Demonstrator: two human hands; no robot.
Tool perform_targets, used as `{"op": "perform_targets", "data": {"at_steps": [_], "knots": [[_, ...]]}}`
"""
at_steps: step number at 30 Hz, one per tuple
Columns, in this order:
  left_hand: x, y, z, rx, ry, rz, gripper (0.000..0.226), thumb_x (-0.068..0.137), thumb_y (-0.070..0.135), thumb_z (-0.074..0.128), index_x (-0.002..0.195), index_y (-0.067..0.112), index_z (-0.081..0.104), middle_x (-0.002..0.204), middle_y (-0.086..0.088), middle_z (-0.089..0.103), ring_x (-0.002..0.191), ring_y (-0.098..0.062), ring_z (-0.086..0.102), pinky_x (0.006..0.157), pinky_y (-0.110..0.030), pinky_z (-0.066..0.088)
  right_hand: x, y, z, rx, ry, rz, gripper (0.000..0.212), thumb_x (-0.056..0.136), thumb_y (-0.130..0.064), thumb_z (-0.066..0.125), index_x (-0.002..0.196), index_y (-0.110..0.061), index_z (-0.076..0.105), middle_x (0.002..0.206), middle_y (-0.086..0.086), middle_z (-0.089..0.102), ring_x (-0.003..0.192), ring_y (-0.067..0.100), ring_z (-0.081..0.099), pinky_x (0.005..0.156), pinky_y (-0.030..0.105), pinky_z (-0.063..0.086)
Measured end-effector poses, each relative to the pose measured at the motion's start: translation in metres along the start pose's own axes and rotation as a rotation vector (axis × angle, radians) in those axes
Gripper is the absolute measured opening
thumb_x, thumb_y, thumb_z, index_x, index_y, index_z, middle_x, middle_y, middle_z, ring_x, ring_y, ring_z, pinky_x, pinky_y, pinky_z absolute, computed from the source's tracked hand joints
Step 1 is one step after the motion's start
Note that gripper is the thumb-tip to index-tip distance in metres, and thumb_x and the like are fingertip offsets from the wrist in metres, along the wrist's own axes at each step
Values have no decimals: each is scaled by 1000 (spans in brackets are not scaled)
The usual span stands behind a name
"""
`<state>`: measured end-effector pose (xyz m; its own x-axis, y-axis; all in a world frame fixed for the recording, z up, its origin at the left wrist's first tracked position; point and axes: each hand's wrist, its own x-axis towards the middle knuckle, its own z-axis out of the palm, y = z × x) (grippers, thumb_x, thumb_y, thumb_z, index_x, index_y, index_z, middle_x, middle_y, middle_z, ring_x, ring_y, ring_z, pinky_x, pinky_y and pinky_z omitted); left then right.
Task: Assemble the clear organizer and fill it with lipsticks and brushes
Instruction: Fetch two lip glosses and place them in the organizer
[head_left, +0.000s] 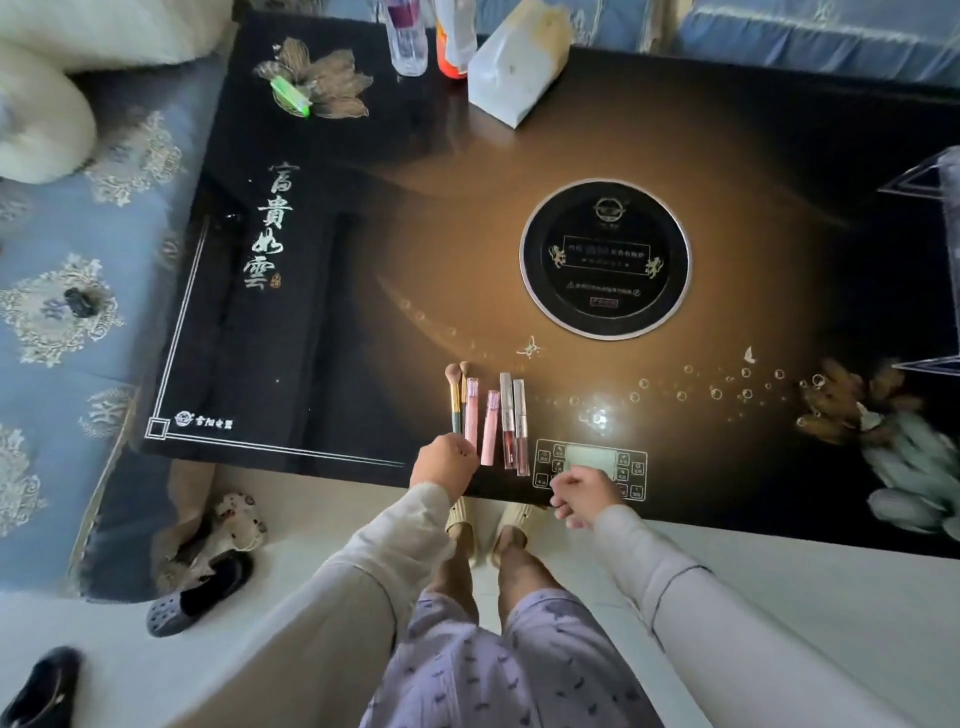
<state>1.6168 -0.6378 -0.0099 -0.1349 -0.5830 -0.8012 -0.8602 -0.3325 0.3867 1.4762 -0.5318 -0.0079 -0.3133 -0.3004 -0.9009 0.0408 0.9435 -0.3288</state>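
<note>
Two makeup brushes (455, 400) lie side by side near the table's front edge, bristles pointing away from me. To their right lie two pink lipstick tubes (471, 415) (490, 434) and two clear gloss tubes (507, 421) (521, 427), all in a row. My left hand (444, 461) is curled over the lower ends of the brush handles and the first pink tube; whether it grips them is hidden. My right hand (584, 494) hovers over the table's front edge with loosely bent fingers, holding nothing. A clear organizer part (946, 260) shows at the far right edge, mostly cut off.
The dark glass table (337, 322) has a round black hob plate (605, 259) in its middle and a touch control panel (631, 462) under my right hand. A bottle (409, 39), an orange container (453, 41) and a white bag (514, 73) stand at the back. Slippers lie on the floor at left.
</note>
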Motion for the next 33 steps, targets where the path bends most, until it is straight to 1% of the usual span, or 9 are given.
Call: {"op": "perform_targets", "data": {"at_steps": [3, 7, 10, 12, 16, 20, 27, 31, 33], "knots": [[14, 9, 7, 18, 70, -8, 28, 86, 12, 45, 110, 13, 59, 105, -14, 67, 86, -27, 64, 75, -32, 51, 11, -25, 15, -84, 7, -80, 24, 88, -6, 45, 69, -18, 54, 60, 0, 55, 49, 15, 50, 40, 16, 41], [34, 14, 7, 82, 136, -9, 32, 85, 16, 46, 116, 18, 55, 104, -12, 65, 80, -26, 56, 67, -29, 43, 25, -49, 39, -268, 77, -261, 12, 89, -16, 51, 94, -15, 61, 84, 8, 60, 81, 27, 60, 75, 33, 49], [47, 13, 9, 135, 141, 12, 28, 86, 21, 47, 113, 17, 56, 99, -11, 66, 74, -24, 52, 65, -29, 40, 31, -59, 52, -479, 239, -370, 37, 96, -37, 36, 99, -12, 64, 91, 15, 69, 86, 33, 64, 70, 34, 48], [53, 13, 11, 206, 166, 42, 27, 89, 32, 45, 104, 14, 57, 94, -11, 67, 76, -27, 56, 66, -31, 41, 38, -60, 58, -581, 289, -398, 48, 98, -38, 28, 94, -8, 65, 91, 18, 70, 84, 35, 65, 68, 34, 48], [60, 14, 15, 303, 184, 51, 49, 90, 52, 37, 89, 8, 57, 87, -12, 66, 72, -33, 54, 64, -32, 41, 53, -60, 66, -643, 290, -375, 50, 98, -35, 28, 87, -3, 64, 92, 21, 69, 86, 37, 65, 63, 33, 42], [65, 18, 18, 345, 222, 35, 56, 92, 51, 33, 86, 4, 62, 90, -16, 68, 82, -38, 62, 64, -32, 40, 62, -61, 72, -657, 324, -367, 46, 97, -30, 32, 87, 0, 65, 91, 22, 69, 85, 38, 66, 61, 31, 36], [67, 20, 15, 341, 199, 26, 45, 89, 44, 44, 83, 3, 61, 83, -15, 64, 70, -32, 52, 62, -32, 41, 65, -62, 75, -504, 294, -290, 43, 95, -28, 36, 91, 4, 65, 94, 25, 68, 88, 39, 64, 63, 32, 38], [61, 16, 9, 118, 107, 0, 31, 82, 31, 56, 65, 6, 58, 63, -5, 56, 61, -25, 53, 58, -29, 45, 54, -57, 65, -302, 162, -252, 35, 88, -29, 51, 75, 0, 66, 65, 15, 60, 62, 29, 52, 58, 27, 35], [50, 8, 4, 21, 48, 21, 30, 80, 26, 59, 54, 13, 52, 56, -1, 54, 54, -19, 53, 55, -27, 48, 45, -50, 55, -196, 87, -250, 31, 85, -31, 57, 77, -2, 66, 64, 10, 60, 62, 25, 52, 60, 27, 40]]}}
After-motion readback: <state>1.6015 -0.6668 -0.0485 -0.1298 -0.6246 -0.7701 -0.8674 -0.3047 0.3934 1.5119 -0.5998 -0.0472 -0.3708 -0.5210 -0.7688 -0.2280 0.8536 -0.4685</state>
